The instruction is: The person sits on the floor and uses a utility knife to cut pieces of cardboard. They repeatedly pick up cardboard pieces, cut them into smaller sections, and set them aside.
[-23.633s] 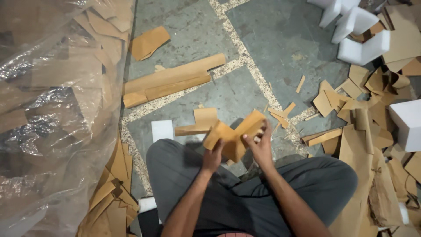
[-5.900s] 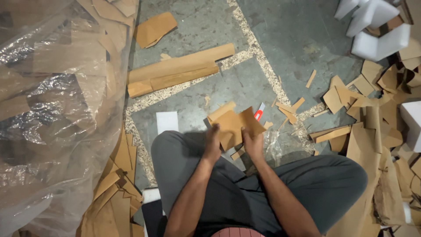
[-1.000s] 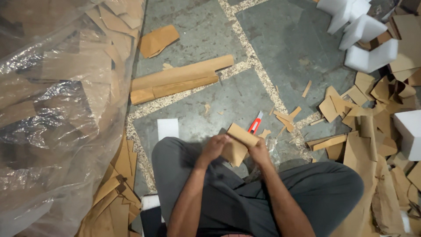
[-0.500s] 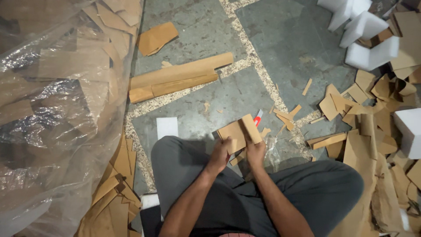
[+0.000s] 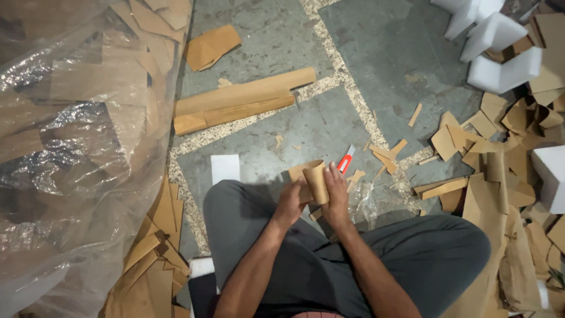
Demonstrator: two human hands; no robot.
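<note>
Both hands grip a curled cardboard piece (image 5: 315,179) above the person's lap, just beside the red cutter (image 5: 345,159) on the floor (image 5: 382,65). Left hand (image 5: 290,203) pinches its lower edge; right hand (image 5: 337,197) wraps its side. It looks light, stiff yet bendable, best held by the edges.

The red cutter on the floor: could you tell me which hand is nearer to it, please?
Right. The right hand is just below the cutter; the left hand is farther, across the cardboard roll.
</note>
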